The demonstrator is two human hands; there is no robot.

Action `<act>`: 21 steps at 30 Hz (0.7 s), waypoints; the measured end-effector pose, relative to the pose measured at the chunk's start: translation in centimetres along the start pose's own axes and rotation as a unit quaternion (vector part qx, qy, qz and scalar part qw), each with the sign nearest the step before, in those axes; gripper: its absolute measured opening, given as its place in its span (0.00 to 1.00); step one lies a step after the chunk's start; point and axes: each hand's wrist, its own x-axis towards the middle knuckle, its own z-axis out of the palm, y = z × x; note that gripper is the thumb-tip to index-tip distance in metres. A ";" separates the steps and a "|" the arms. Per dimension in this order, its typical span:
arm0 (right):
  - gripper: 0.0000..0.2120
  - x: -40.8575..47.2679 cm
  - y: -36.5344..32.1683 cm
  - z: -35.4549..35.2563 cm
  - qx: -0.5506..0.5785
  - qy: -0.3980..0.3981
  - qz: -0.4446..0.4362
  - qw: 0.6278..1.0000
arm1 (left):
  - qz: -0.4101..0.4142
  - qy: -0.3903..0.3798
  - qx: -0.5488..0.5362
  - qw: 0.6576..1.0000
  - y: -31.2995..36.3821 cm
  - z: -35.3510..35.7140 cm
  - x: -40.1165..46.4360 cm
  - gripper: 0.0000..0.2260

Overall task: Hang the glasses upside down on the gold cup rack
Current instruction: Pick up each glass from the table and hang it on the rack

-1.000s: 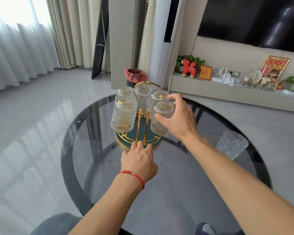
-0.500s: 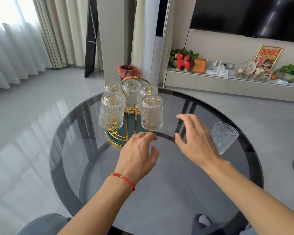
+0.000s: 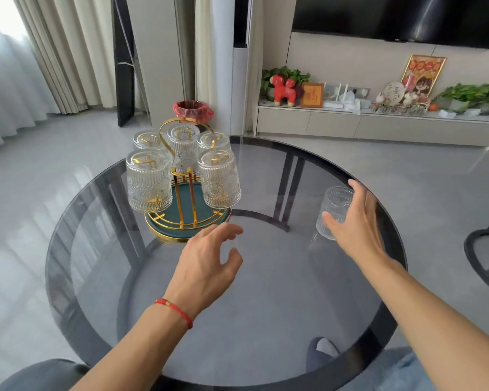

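The gold cup rack with a teal tray base stands on the left half of the round glass table. Several ribbed clear glasses hang upside down on it, such as the front left glass and the front right glass. One more ribbed glass stands upright near the table's right edge. My right hand is spread open right beside this glass, fingers in front of it, not closed around it. My left hand hovers open just in front of the rack's base, holding nothing.
A dark chair sits off the table's right edge. A red-lined bin stands on the floor behind the rack. A low TV cabinet with ornaments and plants runs along the back wall. Curtains hang at the left.
My right hand left the front right hung glass and swung right to the upright glass. My left hand lifted off the rack's base and opened slightly.
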 end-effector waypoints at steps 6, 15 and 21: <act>0.46 -0.3 0.0 0.2 0.070 0.008 0.083 0.994 | -0.002 -0.021 -0.008 1.000 0.3 0.8 -0.2 0.13; 0.55 -5.5 -6.3 0.4 0.037 -0.127 -0.190 0.973 | -0.061 -0.077 -0.162 0.982 1.2 0.8 -0.3 0.35; 0.51 -8.8 -10.1 2.1 0.064 -0.149 -0.330 0.930 | -0.058 -0.001 -0.209 0.976 1.3 0.4 -0.4 0.33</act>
